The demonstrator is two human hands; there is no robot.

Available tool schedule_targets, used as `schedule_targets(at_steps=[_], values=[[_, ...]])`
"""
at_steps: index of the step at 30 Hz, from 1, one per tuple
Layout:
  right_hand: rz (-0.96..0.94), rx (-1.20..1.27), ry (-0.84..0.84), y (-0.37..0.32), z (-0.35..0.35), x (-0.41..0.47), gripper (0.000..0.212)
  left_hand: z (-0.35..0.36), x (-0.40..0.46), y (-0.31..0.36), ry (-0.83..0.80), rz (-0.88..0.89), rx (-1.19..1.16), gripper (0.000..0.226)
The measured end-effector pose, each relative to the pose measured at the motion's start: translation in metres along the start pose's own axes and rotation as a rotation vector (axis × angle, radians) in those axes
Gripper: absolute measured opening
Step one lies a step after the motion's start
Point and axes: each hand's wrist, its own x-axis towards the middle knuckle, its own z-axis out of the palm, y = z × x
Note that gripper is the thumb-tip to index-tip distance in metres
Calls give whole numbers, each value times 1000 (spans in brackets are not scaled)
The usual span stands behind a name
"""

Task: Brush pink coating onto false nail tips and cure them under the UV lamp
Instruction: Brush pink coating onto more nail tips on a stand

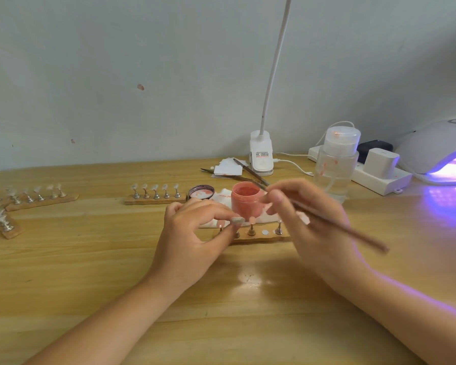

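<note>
Your left hand (192, 230) pinches a small metal nail stand (237, 220) over the near wooden holder strip (258, 237) on the wooden desk (90, 259). Your right hand (308, 219) grips a thin brown brush (337, 225), tip at the open pink coating jar (246, 198). One pink-coated nail tip (252, 220) stands on that strip. White UV lamp (442, 151) glows purple, far right.

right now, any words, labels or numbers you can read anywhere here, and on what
Nothing can be read.
Lamp clip: a small label with red and dark print, too blurred to read.
Tissue under the pink jar: red marks, unclear if print or stains.
Charger, UV lamp: no text visible.
</note>
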Motion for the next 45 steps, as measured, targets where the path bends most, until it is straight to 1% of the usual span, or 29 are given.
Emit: schedule_targets(at_steps=[2,4,6,7,10,13,14,18,21,25,28,30,33,38,41,45], values=[[6,27,70,1,-6,11,16,0,1,0,4,-29,-19,22],[69,78,138,0,-10,23,24,-1,1,0,0,-49,-32,22],[131,65,148,1,-13,37,30,-1,1,-1,-2,-67,-46,23],[154,32,124,3,-15,43,31,-1,2,-1,-5,-77,-57,22],[199,-141,5,11,-16,62,32,-2,4,-1,-12,-90,-89,9],[221,-260,-76,18,-10,75,32,-2,5,-1,-5,-109,-71,8],[227,-279,-99,20,-8,78,31,-3,5,-1,-7,-115,-73,6],[293,-347,-224,24,-1,88,23,-4,5,-2,-7,-136,-84,12],[298,-426,-268,27,4,91,29,-4,5,-2,3,-133,-92,13],[274,-457,-290,28,9,92,36,-5,5,-1,7,-147,-93,12],[262,-522,-374,29,12,90,37,-5,5,-1,7,-166,-89,11],[261,-538,-399,29,12,89,35,-6,5,-1,8,-169,-92,11],[288,-481,-320,28,4,93,34,-5,6,-1,12,-163,-98,11],[405,-330,-161,28,-12,96,31,-5,5,-2,18,-172,-114,12],[436,-268,-115,31,-17,95,29,-5,5,-2,19,-169,-107,13],[446,-263,-97,34,-21,93,27,-4,5,-3,21,-158,-102,14]])
